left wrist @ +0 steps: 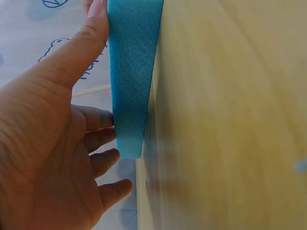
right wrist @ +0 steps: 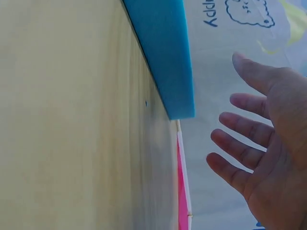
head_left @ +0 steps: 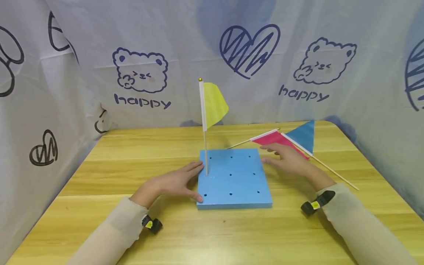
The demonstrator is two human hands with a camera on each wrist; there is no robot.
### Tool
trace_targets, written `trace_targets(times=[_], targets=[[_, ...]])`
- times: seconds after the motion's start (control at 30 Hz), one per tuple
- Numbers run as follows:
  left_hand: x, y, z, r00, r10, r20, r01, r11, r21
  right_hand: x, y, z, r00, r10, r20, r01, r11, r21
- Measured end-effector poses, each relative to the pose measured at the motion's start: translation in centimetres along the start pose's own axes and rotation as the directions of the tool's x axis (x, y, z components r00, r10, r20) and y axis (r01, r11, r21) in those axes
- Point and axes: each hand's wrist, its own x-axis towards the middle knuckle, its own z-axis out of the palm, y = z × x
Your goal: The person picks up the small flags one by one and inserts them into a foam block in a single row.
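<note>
Blue foam board (head_left: 234,178), mid-table near the front edge, is steadied by the flat, open left hand (head_left: 172,183) against its left side, while the right hand (head_left: 287,157), open and holding nothing, should ease onto the pink flag (head_left: 269,139), whose stick runs diagonally toward the back-left.

Bright, even light; wrist views slightly blurred.

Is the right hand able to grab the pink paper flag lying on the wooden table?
Probably yes: the open right hand hovers just beside the pink paper flag, with nothing between them.
</note>
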Motion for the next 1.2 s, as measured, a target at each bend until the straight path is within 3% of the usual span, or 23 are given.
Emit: trace_targets(times=[0.33,0.7,1.0,1.2], targets=[[-0.2,0.0,0.1,1.000,-0.003,-0.005,0.002,1.000,-0.025,2.6,1.0,0.3,0.996,0.084,0.035,-0.087,0.991,0.100],[-0.1,-0.1,0.2,1.000,-0.002,0.003,0.002,0.999,-0.041,6.4,2.4,0.9,0.989,0.134,0.064,-0.140,0.985,0.104],[-0.2,-0.1,0.1,1.000,0.002,0.020,-0.001,0.999,-0.052,9.1,3.2,1.6,0.986,0.110,0.126,-0.129,0.979,0.157],[-0.4,-0.2,0.0,1.000,0.009,0.029,-0.008,0.999,-0.047,10.8,3.3,2.1,0.974,0.133,0.182,-0.171,0.963,0.207]])
